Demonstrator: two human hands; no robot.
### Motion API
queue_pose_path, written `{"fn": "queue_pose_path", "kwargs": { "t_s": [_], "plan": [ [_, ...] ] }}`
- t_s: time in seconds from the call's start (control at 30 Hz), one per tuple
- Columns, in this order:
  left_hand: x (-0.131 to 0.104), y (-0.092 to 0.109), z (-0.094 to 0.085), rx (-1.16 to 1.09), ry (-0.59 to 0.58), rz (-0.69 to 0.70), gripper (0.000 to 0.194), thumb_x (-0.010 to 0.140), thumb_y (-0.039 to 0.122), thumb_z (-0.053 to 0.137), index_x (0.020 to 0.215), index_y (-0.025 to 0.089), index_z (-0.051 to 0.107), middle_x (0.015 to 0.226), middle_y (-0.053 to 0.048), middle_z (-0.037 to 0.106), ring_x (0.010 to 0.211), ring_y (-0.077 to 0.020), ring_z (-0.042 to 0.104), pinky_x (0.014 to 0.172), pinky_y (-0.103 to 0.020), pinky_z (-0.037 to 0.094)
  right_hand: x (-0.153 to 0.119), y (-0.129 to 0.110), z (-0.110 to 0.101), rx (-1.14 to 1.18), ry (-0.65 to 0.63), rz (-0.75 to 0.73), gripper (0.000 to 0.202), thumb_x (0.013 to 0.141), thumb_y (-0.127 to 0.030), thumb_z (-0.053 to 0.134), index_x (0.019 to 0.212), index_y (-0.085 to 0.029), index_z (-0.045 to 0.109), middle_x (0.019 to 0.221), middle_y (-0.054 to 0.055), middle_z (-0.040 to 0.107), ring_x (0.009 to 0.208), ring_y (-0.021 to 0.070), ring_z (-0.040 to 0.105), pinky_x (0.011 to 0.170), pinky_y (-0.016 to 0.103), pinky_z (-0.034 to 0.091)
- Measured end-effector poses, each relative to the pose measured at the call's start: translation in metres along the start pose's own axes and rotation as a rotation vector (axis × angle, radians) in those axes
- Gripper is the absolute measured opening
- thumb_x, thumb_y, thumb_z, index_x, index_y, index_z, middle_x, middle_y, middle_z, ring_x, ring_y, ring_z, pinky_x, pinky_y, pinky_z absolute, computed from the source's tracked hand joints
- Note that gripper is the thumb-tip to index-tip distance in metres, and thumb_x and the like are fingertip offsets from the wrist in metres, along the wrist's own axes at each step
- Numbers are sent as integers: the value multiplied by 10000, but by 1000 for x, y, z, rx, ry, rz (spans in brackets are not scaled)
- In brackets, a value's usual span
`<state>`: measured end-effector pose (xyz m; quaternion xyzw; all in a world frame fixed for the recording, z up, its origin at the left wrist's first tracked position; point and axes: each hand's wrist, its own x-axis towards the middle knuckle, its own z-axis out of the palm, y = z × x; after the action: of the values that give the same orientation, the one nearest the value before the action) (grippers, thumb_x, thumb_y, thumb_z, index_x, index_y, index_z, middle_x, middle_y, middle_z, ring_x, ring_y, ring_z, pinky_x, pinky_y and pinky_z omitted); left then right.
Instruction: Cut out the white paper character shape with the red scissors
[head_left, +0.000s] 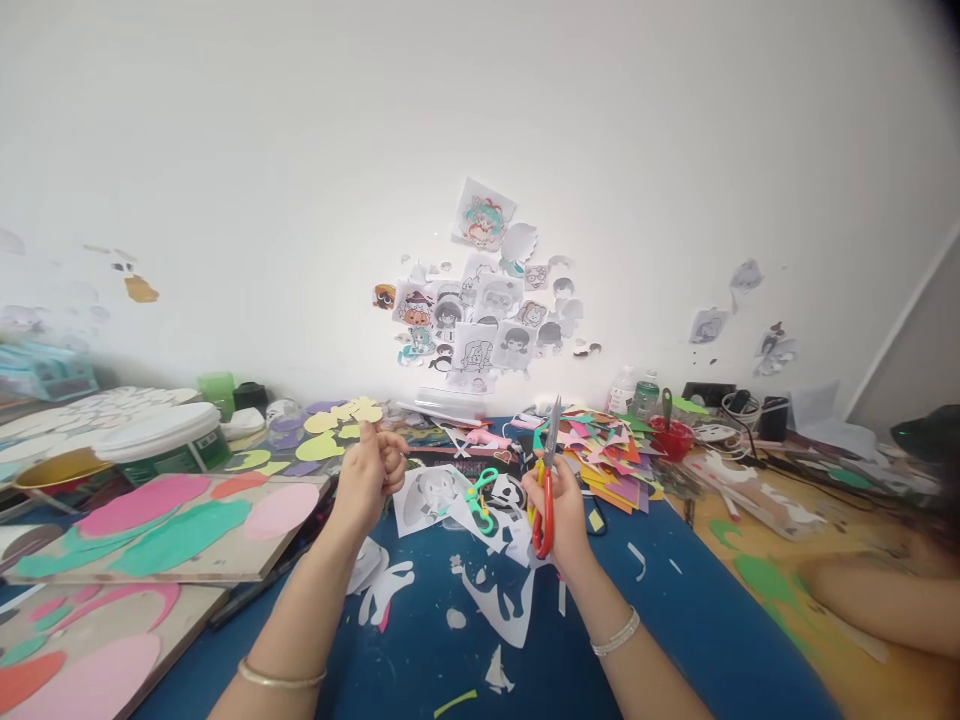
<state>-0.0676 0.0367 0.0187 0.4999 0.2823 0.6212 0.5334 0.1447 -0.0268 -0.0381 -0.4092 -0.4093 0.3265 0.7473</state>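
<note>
My right hand (559, 505) is wrapped round the red and yellow handles of a pair of scissors (546, 500), whose metal blades point up and look closed. To its left, my left hand (373, 465) is raised with curled fingers; a small pale yellow piece (361, 412) shows at its fingertips, and I cannot make out for certain whether it is held. Between the hands, green scissors (482, 500) lie on white paper with printed cartoon drawings (429, 497). Below them, white paper scraps (502, 605) are scattered over the blue table (420, 660).
Boards with coloured paper shapes (187, 530) and a white-lidded tub (161, 440) stand at left. Coloured paper (615, 450) is piled behind my right hand, near a red bowl (671, 438). Another person's arm (877, 605) rests at right. Drawings (476, 345) cover the wall.
</note>
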Motion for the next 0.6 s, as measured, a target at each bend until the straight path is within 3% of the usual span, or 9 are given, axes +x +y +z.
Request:
{"fn": "queue_pose_path", "kwargs": {
  "t_s": [0.17, 0.3, 0.47, 0.6],
  "plan": [
    [-3, 0, 4, 40, -15, -22, 292, 852, 443, 481, 1006, 194, 488, 430, 130, 246, 311, -37, 185, 339, -143, 153, 2, 4, -2, -13, -11, -14, 554, 627, -335, 754, 1107, -205, 510, 671, -41, 560, 436, 79, 442, 366, 187, 356],
    [-4, -1, 7, 109, -85, -13, 397, 835, 399, 506, 1173, 218, 403, 491, 89, 453, 307, -49, 285, 334, -150, 201, 3, 4, -1, -38, 7, 6, 576, 631, -326, 747, 1133, -210, 492, 662, -52, 555, 404, 70, 428, 341, 185, 332],
    [-2, -13, 10, 89, -59, -40, 252, 815, 405, 514, 965, 216, 444, 409, 147, 234, 319, -38, 149, 355, -142, 127, 4, 6, -3, -60, 12, -1, 566, 636, -307, 743, 1139, -217, 498, 667, -62, 548, 368, 52, 396, 326, 185, 319],
    [-6, -16, 15, 106, -28, 8, 242, 784, 440, 526, 867, 227, 444, 393, 132, 248, 347, -56, 159, 386, -164, 124, 7, 5, -6, -35, 39, -33, 508, 640, -298, 745, 1082, -209, 512, 664, -59, 550, 418, 61, 431, 357, 175, 347]
  ]
}}
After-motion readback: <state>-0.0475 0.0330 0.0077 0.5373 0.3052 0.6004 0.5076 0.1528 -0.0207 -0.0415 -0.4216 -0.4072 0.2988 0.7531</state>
